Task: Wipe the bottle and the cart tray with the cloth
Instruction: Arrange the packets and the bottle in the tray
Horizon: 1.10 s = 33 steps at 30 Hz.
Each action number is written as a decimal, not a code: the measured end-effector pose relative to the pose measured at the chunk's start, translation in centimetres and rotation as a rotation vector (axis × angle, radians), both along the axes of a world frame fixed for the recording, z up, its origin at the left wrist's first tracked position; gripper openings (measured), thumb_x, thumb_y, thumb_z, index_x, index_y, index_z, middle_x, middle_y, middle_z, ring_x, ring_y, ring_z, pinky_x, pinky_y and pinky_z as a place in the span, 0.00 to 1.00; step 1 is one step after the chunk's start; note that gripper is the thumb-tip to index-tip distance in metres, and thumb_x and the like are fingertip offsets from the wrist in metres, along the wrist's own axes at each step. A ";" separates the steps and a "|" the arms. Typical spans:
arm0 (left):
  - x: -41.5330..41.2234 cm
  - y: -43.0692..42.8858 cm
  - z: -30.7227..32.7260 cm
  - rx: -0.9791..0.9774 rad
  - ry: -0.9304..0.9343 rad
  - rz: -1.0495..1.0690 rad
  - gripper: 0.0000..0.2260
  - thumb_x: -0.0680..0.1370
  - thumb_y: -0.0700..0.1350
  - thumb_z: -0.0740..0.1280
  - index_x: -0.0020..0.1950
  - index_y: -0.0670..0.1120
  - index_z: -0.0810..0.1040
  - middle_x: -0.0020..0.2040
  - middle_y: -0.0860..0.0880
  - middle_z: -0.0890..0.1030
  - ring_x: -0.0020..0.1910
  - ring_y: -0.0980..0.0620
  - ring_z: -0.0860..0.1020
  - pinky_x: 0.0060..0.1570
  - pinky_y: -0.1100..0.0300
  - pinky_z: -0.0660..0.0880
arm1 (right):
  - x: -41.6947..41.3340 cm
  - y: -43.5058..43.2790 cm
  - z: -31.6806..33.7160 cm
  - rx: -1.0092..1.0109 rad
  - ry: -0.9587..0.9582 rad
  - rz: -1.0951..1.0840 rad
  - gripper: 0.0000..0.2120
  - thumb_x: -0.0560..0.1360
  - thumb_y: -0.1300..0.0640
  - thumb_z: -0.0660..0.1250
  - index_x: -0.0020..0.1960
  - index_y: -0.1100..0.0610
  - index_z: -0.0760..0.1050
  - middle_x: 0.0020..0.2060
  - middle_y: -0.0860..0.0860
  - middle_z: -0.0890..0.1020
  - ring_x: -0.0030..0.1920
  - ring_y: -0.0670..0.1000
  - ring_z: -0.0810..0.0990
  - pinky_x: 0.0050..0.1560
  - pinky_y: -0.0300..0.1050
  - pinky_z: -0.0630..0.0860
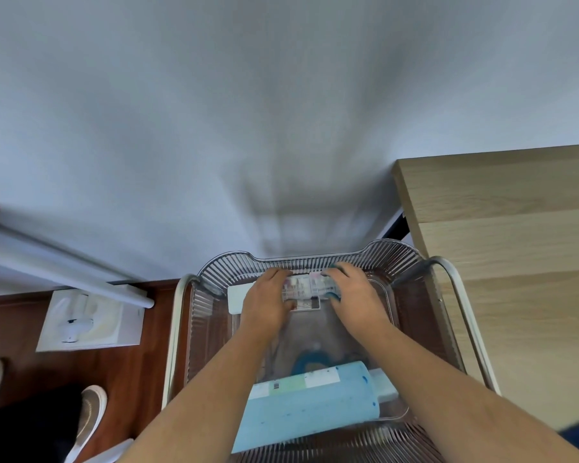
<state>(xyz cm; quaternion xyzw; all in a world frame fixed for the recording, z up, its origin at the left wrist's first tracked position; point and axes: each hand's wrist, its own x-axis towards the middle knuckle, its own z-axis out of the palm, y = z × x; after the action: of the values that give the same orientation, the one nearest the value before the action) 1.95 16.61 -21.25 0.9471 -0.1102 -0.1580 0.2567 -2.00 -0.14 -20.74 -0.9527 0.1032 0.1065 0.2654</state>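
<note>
A clear ribbed cart tray (411, 262) sits in a metal cart frame below me. A small bottle (301, 292) with a printed label and a white cap lies on its side at the tray's far end. My left hand (266, 299) grips it near the cap end. My right hand (355, 292) presses a teal cloth (335, 296) against the bottle's other end; only small bits of the cloth show between the fingers. A large light-blue bottle (315, 404) lies on its side at the near end of the tray, its white cap pointing right, between my forearms.
A wooden table (515, 245) stands close on the right of the cart. A grey wall rises just behind. On the wooden floor at the left lie a white box (87, 322), a white tube and someone's shoes (91, 412). A teal shape (310, 360) shows through the tray bottom.
</note>
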 end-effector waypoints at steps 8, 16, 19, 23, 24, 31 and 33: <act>-2.7 1.0 3.9 -0.111 -0.043 0.069 0.26 0.70 0.45 0.75 0.67 0.50 0.72 0.65 0.51 0.72 0.62 0.50 0.72 0.58 0.59 0.70 | -2.5 -1.4 4.8 0.044 -0.071 -0.021 0.25 0.72 0.59 0.71 0.68 0.51 0.69 0.68 0.50 0.69 0.70 0.50 0.66 0.71 0.46 0.62; -10.3 3.9 7.0 0.155 0.074 -0.248 0.32 0.70 0.61 0.70 0.71 0.55 0.65 0.69 0.55 0.67 0.68 0.53 0.66 0.68 0.56 0.65 | -8.2 -4.4 10.1 0.081 0.209 0.126 0.23 0.70 0.61 0.72 0.63 0.49 0.73 0.60 0.47 0.78 0.57 0.46 0.76 0.61 0.42 0.73; -11.9 3.9 6.5 0.326 0.126 -0.363 0.34 0.70 0.63 0.69 0.73 0.55 0.62 0.70 0.54 0.66 0.69 0.51 0.65 0.67 0.54 0.63 | -9.9 -3.8 8.5 -0.069 0.452 0.216 0.26 0.71 0.62 0.70 0.67 0.54 0.69 0.64 0.52 0.75 0.61 0.52 0.75 0.63 0.47 0.73; -12.6 3.9 5.8 0.404 0.141 -0.417 0.32 0.71 0.60 0.69 0.72 0.55 0.63 0.67 0.54 0.70 0.65 0.51 0.69 0.64 0.54 0.63 | -11.0 -3.2 6.2 -0.094 0.527 0.189 0.21 0.71 0.65 0.67 0.63 0.56 0.72 0.60 0.54 0.78 0.57 0.54 0.77 0.59 0.47 0.73; -12.6 3.9 5.6 0.403 0.143 -0.414 0.31 0.70 0.59 0.69 0.71 0.55 0.64 0.66 0.54 0.72 0.64 0.51 0.70 0.63 0.55 0.63 | -11.1 -3.1 5.8 -0.093 0.542 0.182 0.20 0.71 0.65 0.66 0.62 0.56 0.73 0.58 0.55 0.79 0.56 0.55 0.78 0.58 0.47 0.74; -12.3 3.8 5.5 0.390 0.185 -0.377 0.32 0.69 0.58 0.73 0.70 0.55 0.67 0.63 0.54 0.75 0.59 0.50 0.75 0.58 0.56 0.70 | -10.7 -2.8 4.8 -0.058 0.552 0.167 0.20 0.69 0.67 0.67 0.60 0.58 0.73 0.56 0.56 0.78 0.53 0.56 0.78 0.57 0.50 0.77; -12.1 4.0 6.0 0.368 0.192 -0.352 0.32 0.68 0.58 0.73 0.69 0.55 0.67 0.63 0.54 0.75 0.58 0.50 0.75 0.57 0.56 0.71 | -10.2 -2.8 5.7 -0.072 0.517 0.181 0.21 0.69 0.66 0.68 0.60 0.58 0.73 0.56 0.57 0.78 0.53 0.56 0.79 0.56 0.50 0.77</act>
<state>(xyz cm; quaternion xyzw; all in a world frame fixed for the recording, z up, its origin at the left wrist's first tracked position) -10.15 20.60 -15.27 0.9249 -0.2176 -0.3064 0.0583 -12.25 -2.99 -15.00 -0.9079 0.0857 0.3659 0.1857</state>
